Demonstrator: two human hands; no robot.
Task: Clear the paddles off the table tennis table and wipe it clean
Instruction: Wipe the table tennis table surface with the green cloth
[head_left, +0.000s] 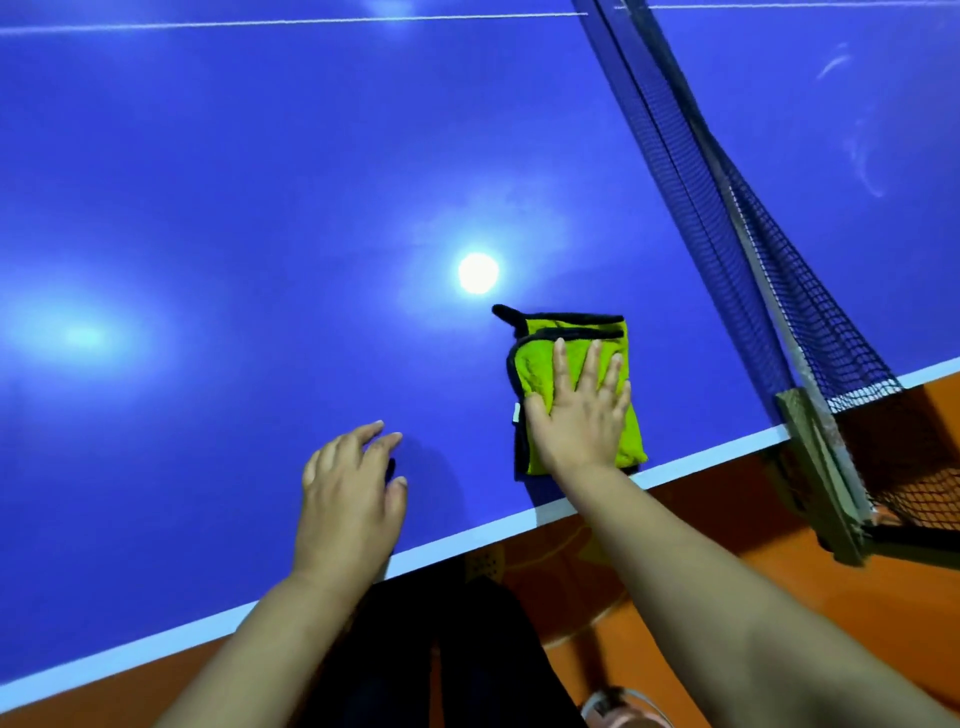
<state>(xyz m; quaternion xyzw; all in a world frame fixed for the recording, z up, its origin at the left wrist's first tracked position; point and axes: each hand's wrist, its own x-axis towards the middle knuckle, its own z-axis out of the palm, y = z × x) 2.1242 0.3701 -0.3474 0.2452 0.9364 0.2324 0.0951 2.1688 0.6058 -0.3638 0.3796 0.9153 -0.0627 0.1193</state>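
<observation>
A: How far along does the job look?

B: No paddles show anywhere on the blue table, so clearing them seems done, at least for the part in view. Wiping looks to be under way. The person's right hand lies flat on a folded green cloth, fingers straight and spread, pressing it down rather than gripping it. The cloth sits on the table just inside the near edge, close to the net.

A: And the other hand?

B: The left hand holds nothing. Its fingers are loosely bent over the table near the edge, and whether the tips touch the surface cannot be told.

A: What is left to do?

B: Pale smears show on the half beyond the net, so that side probably needs wiping.

A: Anything hard to judge?

B: Plenty. Bright glare from lights washes over the near half and would hide any dust or streaks. The table runs out of view to the left and at the top, so paddles could lie there unseen. Below the edge, only orange floor and part of a shoe are clear.
</observation>
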